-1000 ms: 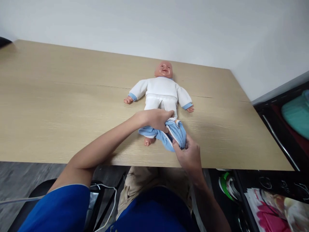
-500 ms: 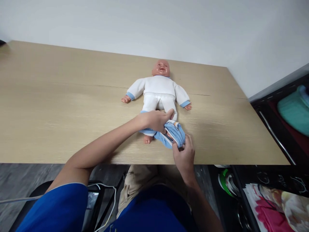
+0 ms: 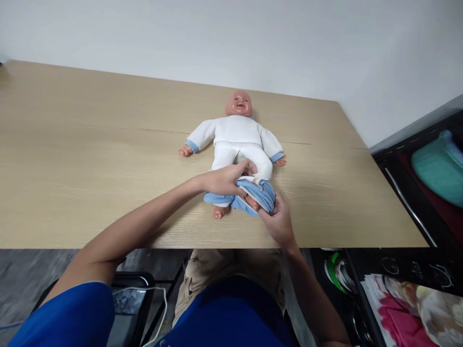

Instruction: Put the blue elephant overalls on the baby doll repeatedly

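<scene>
On a worktop (image 3: 108, 173), the edge of a blue garment (image 3: 265, 193) is held by the partly curled left hand (image 3: 224, 180), placed across the lower legs of a white-clad doll (image 3: 238, 131) laid face up. Around those legs the fabric is bunched; just right of them, it is gripped by the right hand (image 3: 279, 220), fingers bent around it. Well right of the doll, a teal container (image 3: 438, 167) is seen.

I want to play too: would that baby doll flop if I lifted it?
The baby doll would probably flop, since its cloth-covered limbs look soft. Its shiny, smooth head looks like hard plastic, so might be slippery.
</scene>
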`<act>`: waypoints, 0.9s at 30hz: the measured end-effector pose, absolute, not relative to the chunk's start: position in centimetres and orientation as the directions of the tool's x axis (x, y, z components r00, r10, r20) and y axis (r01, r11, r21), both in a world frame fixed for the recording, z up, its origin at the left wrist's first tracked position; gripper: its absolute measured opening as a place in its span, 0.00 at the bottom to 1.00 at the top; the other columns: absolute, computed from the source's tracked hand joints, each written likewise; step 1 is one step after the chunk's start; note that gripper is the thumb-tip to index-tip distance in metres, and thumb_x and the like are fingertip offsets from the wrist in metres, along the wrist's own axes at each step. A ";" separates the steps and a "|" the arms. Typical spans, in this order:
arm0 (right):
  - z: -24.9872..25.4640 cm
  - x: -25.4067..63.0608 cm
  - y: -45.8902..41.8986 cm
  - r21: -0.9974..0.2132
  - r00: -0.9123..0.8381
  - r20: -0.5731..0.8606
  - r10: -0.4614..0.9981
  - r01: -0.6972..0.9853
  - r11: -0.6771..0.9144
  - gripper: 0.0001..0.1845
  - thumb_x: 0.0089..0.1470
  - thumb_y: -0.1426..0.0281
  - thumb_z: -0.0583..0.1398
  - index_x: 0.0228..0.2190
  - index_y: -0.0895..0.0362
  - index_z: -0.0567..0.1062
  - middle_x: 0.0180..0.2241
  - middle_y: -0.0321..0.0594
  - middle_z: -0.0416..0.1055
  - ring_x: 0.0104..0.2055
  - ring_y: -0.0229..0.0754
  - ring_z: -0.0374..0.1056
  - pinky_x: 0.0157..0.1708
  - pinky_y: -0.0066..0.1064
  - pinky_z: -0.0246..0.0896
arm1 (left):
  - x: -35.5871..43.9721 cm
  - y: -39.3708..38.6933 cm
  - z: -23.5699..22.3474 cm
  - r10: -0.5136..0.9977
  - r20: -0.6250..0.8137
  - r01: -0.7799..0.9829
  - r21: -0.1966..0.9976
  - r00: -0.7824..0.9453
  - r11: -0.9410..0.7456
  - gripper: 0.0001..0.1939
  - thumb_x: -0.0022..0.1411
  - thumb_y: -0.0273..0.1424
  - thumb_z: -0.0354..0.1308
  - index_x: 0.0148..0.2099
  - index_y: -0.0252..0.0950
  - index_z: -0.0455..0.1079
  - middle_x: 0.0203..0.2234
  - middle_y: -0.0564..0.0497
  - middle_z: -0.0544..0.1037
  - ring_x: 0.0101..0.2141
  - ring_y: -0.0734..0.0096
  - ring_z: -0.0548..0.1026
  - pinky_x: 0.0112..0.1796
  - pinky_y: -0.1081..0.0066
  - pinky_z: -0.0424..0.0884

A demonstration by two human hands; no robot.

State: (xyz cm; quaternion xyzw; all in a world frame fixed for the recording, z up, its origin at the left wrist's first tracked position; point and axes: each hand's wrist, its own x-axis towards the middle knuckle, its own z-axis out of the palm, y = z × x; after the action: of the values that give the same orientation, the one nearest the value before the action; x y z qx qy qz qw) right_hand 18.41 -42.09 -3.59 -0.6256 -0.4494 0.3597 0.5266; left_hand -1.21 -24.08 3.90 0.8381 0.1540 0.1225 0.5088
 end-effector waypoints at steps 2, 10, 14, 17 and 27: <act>-3.3 19.0 -41.5 -0.983 0.299 0.069 0.952 0.183 0.014 0.27 0.55 0.61 0.74 0.54 0.50 0.76 0.52 0.45 0.86 0.52 0.53 0.85 0.56 0.46 0.85 | -1.6 -24.3 3.8 0.387 0.082 0.097 0.902 0.918 -0.421 0.33 0.61 0.36 0.74 0.65 0.40 0.65 0.53 0.43 0.83 0.51 0.52 0.83 0.51 0.58 0.79; 0.4 23.3 -38.3 -0.906 0.098 0.222 0.970 0.388 0.169 0.20 0.60 0.69 0.69 0.53 0.48 0.79 0.42 0.35 0.83 0.44 0.47 0.79 0.49 0.40 0.75 | -3.2 -24.4 4.2 0.442 0.148 0.110 0.854 0.885 -0.508 0.12 0.73 0.40 0.70 0.51 0.39 0.78 0.43 0.48 0.85 0.42 0.59 0.81 0.47 0.62 0.73; 2.7 25.9 -35.7 -0.820 -0.177 0.161 0.971 0.524 0.231 0.08 0.62 0.62 0.71 0.42 0.50 0.82 0.37 0.35 0.80 0.41 0.48 0.74 0.46 0.40 0.73 | -3.5 -24.5 3.9 0.502 0.185 0.190 0.774 0.845 -0.604 0.22 0.76 0.54 0.70 0.45 0.40 0.79 0.39 0.47 0.82 0.42 0.56 0.78 0.50 0.59 0.71; 3.5 27.0 -34.4 -0.753 -0.318 0.134 0.939 0.584 0.305 0.15 0.62 0.54 0.75 0.42 0.50 0.83 0.41 0.39 0.80 0.43 0.51 0.75 0.49 0.45 0.77 | -4.3 -24.9 3.5 0.531 0.225 0.232 0.715 0.817 -0.660 0.30 0.71 0.64 0.73 0.49 0.41 0.80 0.46 0.44 0.85 0.51 0.48 0.78 0.60 0.52 0.72; 1.9 28.6 -31.9 -0.875 -0.320 0.122 0.939 0.413 0.255 0.21 0.68 0.44 0.71 0.44 0.48 0.84 0.45 0.40 0.79 0.49 0.52 0.75 0.59 0.47 0.77 | -9.5 -24.2 2.1 0.657 0.212 0.290 0.770 0.723 -0.568 0.24 0.71 0.55 0.74 0.53 0.41 0.80 0.79 0.38 0.70 0.78 0.37 0.64 0.80 0.35 0.57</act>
State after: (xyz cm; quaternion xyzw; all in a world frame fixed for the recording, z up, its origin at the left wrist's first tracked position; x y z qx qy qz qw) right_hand 28.64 -31.93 1.90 -0.4729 -0.7149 0.3861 0.3410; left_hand -9.54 -24.17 2.07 0.8505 0.2784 0.2466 0.3719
